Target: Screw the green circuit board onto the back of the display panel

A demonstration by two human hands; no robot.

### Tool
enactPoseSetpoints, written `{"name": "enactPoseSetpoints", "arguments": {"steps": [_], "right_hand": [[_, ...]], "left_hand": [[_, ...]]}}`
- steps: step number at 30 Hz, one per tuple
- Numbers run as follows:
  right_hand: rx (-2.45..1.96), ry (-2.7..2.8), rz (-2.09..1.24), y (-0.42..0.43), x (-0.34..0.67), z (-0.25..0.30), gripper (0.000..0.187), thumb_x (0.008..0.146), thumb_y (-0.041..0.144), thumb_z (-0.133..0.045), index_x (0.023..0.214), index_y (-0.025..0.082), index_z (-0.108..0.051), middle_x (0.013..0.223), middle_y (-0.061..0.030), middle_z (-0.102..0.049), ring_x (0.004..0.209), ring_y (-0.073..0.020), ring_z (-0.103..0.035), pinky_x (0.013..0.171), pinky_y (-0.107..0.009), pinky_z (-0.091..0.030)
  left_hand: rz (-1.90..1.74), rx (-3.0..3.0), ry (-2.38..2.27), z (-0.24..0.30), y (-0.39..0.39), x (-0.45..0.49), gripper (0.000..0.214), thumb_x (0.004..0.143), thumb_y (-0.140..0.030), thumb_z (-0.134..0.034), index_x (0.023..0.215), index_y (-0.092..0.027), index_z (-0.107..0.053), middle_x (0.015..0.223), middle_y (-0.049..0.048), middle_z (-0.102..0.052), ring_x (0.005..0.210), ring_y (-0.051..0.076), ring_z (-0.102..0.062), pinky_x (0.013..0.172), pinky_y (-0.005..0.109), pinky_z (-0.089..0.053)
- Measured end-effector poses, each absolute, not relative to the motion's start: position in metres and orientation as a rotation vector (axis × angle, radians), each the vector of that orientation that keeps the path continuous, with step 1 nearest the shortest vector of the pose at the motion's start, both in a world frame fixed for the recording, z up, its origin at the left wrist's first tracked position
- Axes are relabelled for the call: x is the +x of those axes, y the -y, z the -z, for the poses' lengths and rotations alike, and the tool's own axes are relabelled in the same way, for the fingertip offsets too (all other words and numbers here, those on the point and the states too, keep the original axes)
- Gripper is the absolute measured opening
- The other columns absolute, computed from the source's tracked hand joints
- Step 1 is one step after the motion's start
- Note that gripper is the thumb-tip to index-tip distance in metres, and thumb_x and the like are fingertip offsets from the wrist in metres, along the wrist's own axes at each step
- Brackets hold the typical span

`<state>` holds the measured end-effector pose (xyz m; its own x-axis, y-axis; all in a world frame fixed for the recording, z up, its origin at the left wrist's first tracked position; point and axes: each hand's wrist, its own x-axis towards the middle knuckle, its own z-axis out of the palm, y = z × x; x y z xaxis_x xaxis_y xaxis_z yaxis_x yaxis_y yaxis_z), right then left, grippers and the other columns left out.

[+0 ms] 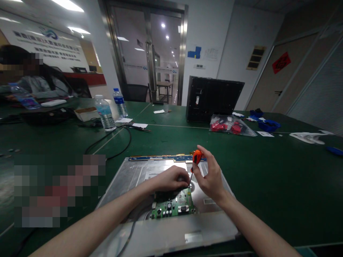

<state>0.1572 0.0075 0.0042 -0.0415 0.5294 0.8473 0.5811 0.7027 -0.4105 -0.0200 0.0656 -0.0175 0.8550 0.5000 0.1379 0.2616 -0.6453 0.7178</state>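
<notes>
A flat silvery display panel lies back side up on the green table before me. A green circuit board sits on its near half, and a narrow blue board strip runs along its far edge. My right hand grips the handle of an orange and black screwdriver, which points down at the circuit board's far right corner. Close to the screwdriver's tip, my left hand is closed, its fingertips together; what they pinch, if anything, is hidden. A grey cable crosses the panel's near left part.
Water bottles stand at the back left, near a black cable. A black monitor housing stands at the back, with a clear bag of red parts before it. Blue trays lie farther right. Another person sits at the left.
</notes>
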Motion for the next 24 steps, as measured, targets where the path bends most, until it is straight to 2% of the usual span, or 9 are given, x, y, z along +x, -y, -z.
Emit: {"name": "enactPoseSetpoints", "arguments": {"steps": [7,12,16,21,24], "right_hand": [[-0.941,1.680,0.030,-0.0080,0.1576,-0.0046,0.038,0.090,0.023,-0.052,0.128,0.021,-0.048,0.104,-0.0075,-0.062,0.093,-0.0224,-0.062,0.081,-0.037,-0.052],[-0.923,1.669,0.054,-0.0088,0.1585,-0.0063,0.038,0.089,0.030,-0.063,0.123,0.022,-0.049,0.096,-0.0046,-0.058,0.083,-0.0204,-0.059,0.073,-0.034,-0.051],[-0.905,1.687,0.060,-0.0089,0.1578,-0.0058,0.034,0.090,0.028,-0.061,0.122,0.024,-0.051,0.090,-0.0029,-0.058,0.078,-0.0193,-0.058,0.070,-0.033,-0.050],[-0.946,1.661,0.030,-0.0069,0.1560,-0.0019,0.041,0.092,0.023,-0.049,0.133,0.023,-0.044,0.107,-0.0088,-0.062,0.094,-0.0229,-0.061,0.080,-0.039,-0.051],[-0.959,1.657,0.014,-0.0068,0.1570,-0.0002,0.041,0.092,0.023,-0.048,0.133,0.022,-0.043,0.109,-0.0094,-0.061,0.094,-0.0229,-0.062,0.082,-0.039,-0.051]], "left_hand": [[-0.425,2.315,-0.552,0.0177,-0.0656,-0.0200,0.006,0.081,-0.009,-0.066,0.082,-0.014,-0.070,0.075,0.0003,-0.068,0.070,0.015,-0.061,0.067,0.021,-0.045],[-0.436,2.331,-0.571,0.0157,-0.0648,-0.0197,0.007,0.080,-0.009,-0.066,0.080,-0.014,-0.070,0.075,0.0004,-0.069,0.069,0.014,-0.060,0.067,0.021,-0.044],[-0.430,2.331,-0.584,0.0159,-0.0648,-0.0196,0.006,0.080,-0.009,-0.066,0.079,-0.014,-0.070,0.074,0.0001,-0.068,0.068,0.014,-0.060,0.067,0.021,-0.044],[-0.420,2.315,-0.573,0.0184,-0.0661,-0.0201,0.004,0.082,-0.012,-0.066,0.081,-0.015,-0.070,0.074,-0.0005,-0.068,0.069,0.014,-0.060,0.065,0.020,-0.044],[-0.425,2.324,-0.570,0.0187,-0.0664,-0.0200,0.004,0.082,-0.013,-0.066,0.081,-0.015,-0.070,0.073,-0.0007,-0.067,0.068,0.014,-0.060,0.065,0.020,-0.044]]}}
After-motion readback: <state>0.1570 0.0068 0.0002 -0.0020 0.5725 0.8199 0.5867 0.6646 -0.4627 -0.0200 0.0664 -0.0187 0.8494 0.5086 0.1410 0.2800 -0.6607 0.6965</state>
